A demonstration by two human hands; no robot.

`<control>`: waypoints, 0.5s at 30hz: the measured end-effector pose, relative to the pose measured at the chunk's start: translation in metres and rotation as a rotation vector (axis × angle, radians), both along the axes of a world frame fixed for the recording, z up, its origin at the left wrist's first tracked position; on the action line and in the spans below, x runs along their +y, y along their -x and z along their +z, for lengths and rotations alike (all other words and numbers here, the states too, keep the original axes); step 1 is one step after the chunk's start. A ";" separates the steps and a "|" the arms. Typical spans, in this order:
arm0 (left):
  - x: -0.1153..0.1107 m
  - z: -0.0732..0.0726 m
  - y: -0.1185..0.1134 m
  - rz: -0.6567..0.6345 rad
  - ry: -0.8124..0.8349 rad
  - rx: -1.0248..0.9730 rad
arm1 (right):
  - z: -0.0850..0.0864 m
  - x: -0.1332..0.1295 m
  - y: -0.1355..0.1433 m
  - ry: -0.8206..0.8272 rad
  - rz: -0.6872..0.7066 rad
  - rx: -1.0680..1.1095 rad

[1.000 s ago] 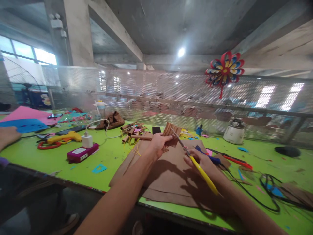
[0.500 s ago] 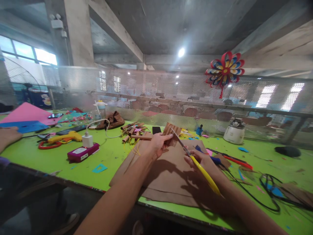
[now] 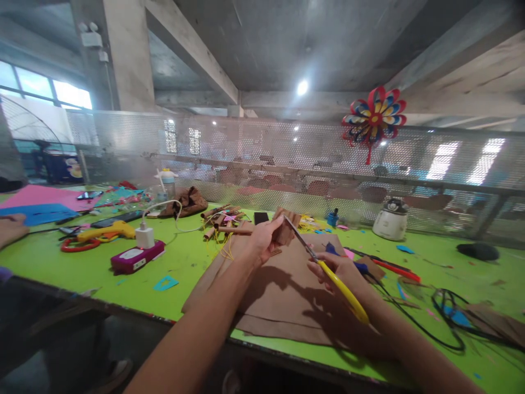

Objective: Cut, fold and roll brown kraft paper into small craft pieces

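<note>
My left hand (image 3: 264,241) pinches a small piece of brown cardboard (image 3: 289,230) above the middle of the table. In my right hand (image 3: 338,268) is a pair of scissors with yellow handles (image 3: 344,293). Their metal blades reach up and left to the cardboard, with the tips against it near my left thumb. Whether the blades are parted is hard to make out. Beneath both hands lies a large sheet of brown paper (image 3: 283,306), with their shadows on it.
A purple power strip (image 3: 137,257) with a white charger stands left, near a yellow glue gun (image 3: 109,231). Brown paper rolls (image 3: 233,230) lie behind my left hand. Right are a white kettle-like container (image 3: 390,220) and black cables (image 3: 443,312). Another person's hand (image 3: 12,227) rests far left.
The cardboard piece has turned and tilted in my left hand, so its striped face shows less. The scissors stay against it. The whole view has shifted slightly.
</note>
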State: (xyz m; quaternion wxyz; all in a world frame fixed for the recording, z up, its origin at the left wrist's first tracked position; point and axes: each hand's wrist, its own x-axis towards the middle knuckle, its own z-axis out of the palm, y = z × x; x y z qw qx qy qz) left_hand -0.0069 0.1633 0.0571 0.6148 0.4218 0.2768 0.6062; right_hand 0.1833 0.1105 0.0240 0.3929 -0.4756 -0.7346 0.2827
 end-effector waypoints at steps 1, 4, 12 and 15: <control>0.002 -0.001 0.000 0.017 -0.007 0.007 | 0.001 -0.001 0.000 -0.003 -0.004 -0.011; 0.006 -0.003 -0.001 0.096 -0.044 0.032 | 0.004 -0.002 0.001 -0.035 -0.032 -0.047; -0.015 0.007 -0.015 0.142 -0.047 0.113 | 0.009 -0.006 0.004 -0.016 -0.001 -0.035; -0.024 0.012 -0.017 0.162 -0.054 0.163 | 0.010 -0.008 0.005 0.063 0.029 0.028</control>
